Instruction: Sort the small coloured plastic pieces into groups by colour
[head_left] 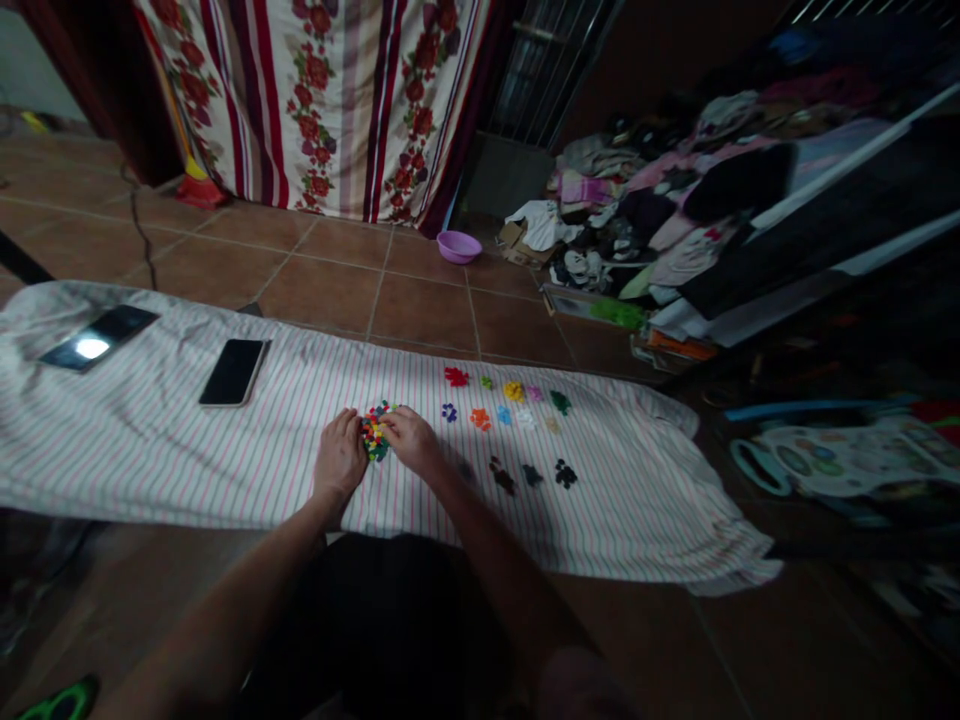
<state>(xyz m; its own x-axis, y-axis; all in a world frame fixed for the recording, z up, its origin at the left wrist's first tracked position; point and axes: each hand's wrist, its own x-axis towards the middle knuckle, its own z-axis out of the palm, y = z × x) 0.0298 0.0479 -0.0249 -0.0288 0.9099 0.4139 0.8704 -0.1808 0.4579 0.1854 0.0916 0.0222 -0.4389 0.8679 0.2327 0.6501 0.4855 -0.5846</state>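
Observation:
A pile of small mixed-colour pieces [375,432], too small to name, lies on the striped cloth between my hands. My left hand [341,450] rests flat against the pile's left side, fingers extended. From the right, my right hand [411,440] reaches over the pile with thumb and fingers pinched together; what they hold is hidden. Single-colour heaps are spread to the right: red pieces [456,377], yellow pieces [514,391], orange pieces [481,419], purple pieces [449,412], dark green pieces [560,402] and black pieces [565,474] among several others.
The striped cloth [300,470] covers a long, narrow surface. Left of my hands lie a phone [234,373] and a second dark device [99,338] reflecting light. Beyond are a purple basin [459,247] on the tiles, a floral curtain [337,110] and piled clothes [645,200].

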